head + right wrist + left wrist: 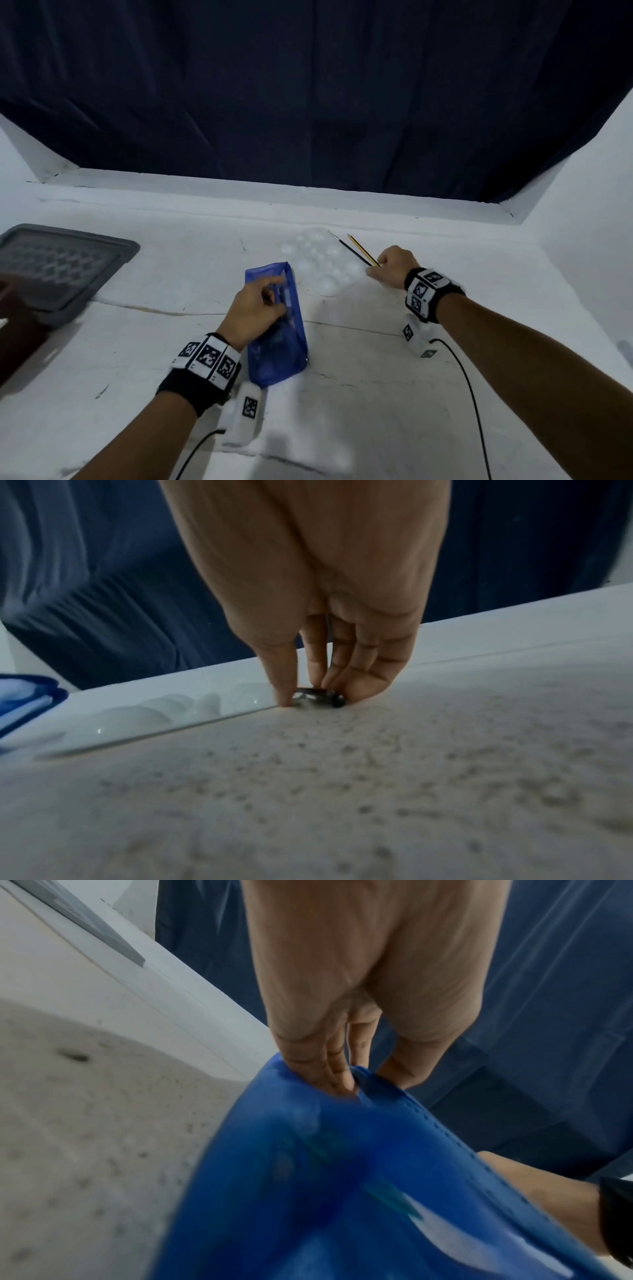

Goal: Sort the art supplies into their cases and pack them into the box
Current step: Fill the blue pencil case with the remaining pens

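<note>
Head view: left hand [255, 308] grips the open top edge of the blue mesh case [277, 329], standing on the white table [376, 394]. Right hand [394, 267] pinches the near ends of a paintbrush [346, 247] and a pencil [361, 248] beside the clear palette [322, 263]. Grey box [58, 263] far left. Left wrist view: fingers [322, 1066] hooked inside the case's rim, thumb outside. Right wrist view: fingertips [356, 691] closed on 2 dark ends at the table surface.
</note>
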